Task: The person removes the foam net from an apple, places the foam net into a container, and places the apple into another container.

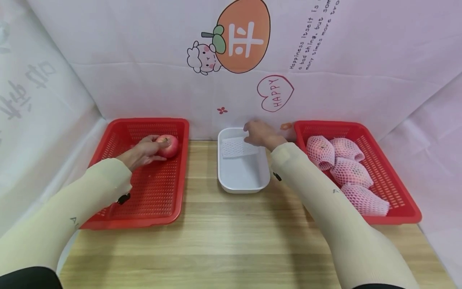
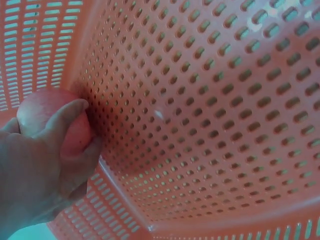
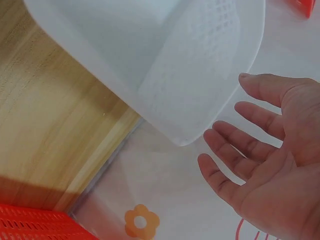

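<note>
Apple (image 1: 173,148): in my left hand's (image 1: 145,151) grip; I should squeeze gently.
Right hand (image 1: 262,133): fingers spread by white tray's (image 1: 241,174) far-right corner.

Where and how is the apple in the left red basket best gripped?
Probably around its sides, coming from the left: the apple is round and sits near the right wall of the red basket, leaving open floor to its left. The left hand holds it from that side.

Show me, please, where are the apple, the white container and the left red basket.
Apple (image 1: 171,147): head view, on its uncovered right side.
White container (image 1: 242,172): head view, on its bare floor.
Left red basket (image 1: 155,188): head view, on its mesh floor.
</note>
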Available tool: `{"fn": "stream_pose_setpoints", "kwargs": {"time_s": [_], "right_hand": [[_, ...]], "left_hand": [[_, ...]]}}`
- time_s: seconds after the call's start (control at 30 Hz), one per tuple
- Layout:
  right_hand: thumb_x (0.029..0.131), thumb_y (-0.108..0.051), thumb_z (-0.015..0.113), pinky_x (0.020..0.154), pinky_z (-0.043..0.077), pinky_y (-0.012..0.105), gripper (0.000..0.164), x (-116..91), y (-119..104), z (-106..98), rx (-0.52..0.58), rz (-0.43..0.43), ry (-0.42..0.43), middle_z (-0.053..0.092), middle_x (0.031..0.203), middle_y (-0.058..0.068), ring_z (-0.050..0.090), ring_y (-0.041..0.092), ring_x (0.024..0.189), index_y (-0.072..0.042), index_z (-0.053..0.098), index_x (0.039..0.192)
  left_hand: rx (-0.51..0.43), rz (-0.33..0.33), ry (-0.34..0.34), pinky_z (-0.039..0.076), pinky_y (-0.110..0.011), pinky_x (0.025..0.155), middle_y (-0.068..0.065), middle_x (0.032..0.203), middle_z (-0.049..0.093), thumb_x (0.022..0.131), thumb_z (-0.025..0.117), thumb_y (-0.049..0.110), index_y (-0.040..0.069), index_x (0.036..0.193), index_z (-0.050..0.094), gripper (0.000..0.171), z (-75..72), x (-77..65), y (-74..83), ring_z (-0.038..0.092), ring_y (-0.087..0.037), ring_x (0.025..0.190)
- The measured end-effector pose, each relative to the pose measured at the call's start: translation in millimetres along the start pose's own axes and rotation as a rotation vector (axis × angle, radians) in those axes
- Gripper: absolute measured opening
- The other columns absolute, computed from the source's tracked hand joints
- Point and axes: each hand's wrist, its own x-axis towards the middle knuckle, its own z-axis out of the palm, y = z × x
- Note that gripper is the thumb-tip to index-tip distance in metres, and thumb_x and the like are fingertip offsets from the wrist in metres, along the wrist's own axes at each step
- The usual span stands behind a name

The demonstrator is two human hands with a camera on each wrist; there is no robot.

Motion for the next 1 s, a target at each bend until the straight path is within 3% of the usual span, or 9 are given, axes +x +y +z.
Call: {"fn": "stream_pose_setpoints", "kwargs": {"time_s": [0.27, 0.67, 0.87, 1.0], "right_hand": [[0.102, -0.02, 0.07, 0.117, 0.047, 0.052, 0.049, -3.5, -3.5, -8.4, -0.035, -0.022, -0.008, 0.057, 0.147, 0.018, 0.055, 0.035, 0.127, -0.003, 0.059, 0.146], [0.101, -0.018, 0.07, 0.114, 0.049, 0.052, 0.049, -14.9, 1.2, -20.8, -0.076, -0.084, 0.006, 0.06, 0.146, 0.021, 0.058, 0.037, 0.129, -0.001, 0.06, 0.146], [0.1, -0.019, 0.072, 0.113, 0.05, 0.054, 0.054, -23.2, 12.8, -31.5, -0.051, -0.059, 0.007, 0.058, 0.149, 0.019, 0.057, 0.038, 0.133, -0.004, 0.057, 0.149], [0.099, -0.021, 0.074, 0.114, 0.049, 0.056, 0.057, -26.5, 27.2, -42.6, -0.057, -0.03, 0.01, 0.057, 0.152, 0.019, 0.056, 0.04, 0.136, -0.006, 0.055, 0.151]], "left_hand": [[0.036, 0.001, 0.039, 0.049, -0.048, 0.11, -0.023, 0.171, 0.017, 0.111, 0.055, 0.021, 0.004, 0.168, 0.006, 0.077, 5.4, -2.7, 3.5, 0.034, -0.036, 0.149], [0.083, 0.005, -0.008, 0.045, -0.055, 0.116, -0.026, 0.17, 0.018, 0.112, 0.052, 0.018, 0.002, 0.168, 0.0, 0.078, 2.5, -3.9, 0.0, 0.035, -0.039, 0.147], [0.132, -0.006, 0.011, 0.048, -0.053, 0.115, -0.025, 0.168, 0.023, 0.111, 0.056, 0.021, 0.003, 0.169, 0.003, 0.081, 1.0, -7.5, 0.8, 0.038, -0.038, 0.141], [0.166, 0.0, 0.016, 0.046, -0.055, 0.117, -0.025, 0.171, 0.017, 0.11, 0.058, 0.024, 0.002, 0.168, -0.003, 0.087, -1.5, -13.9, 4.8, 0.035, -0.04, 0.145]]}}
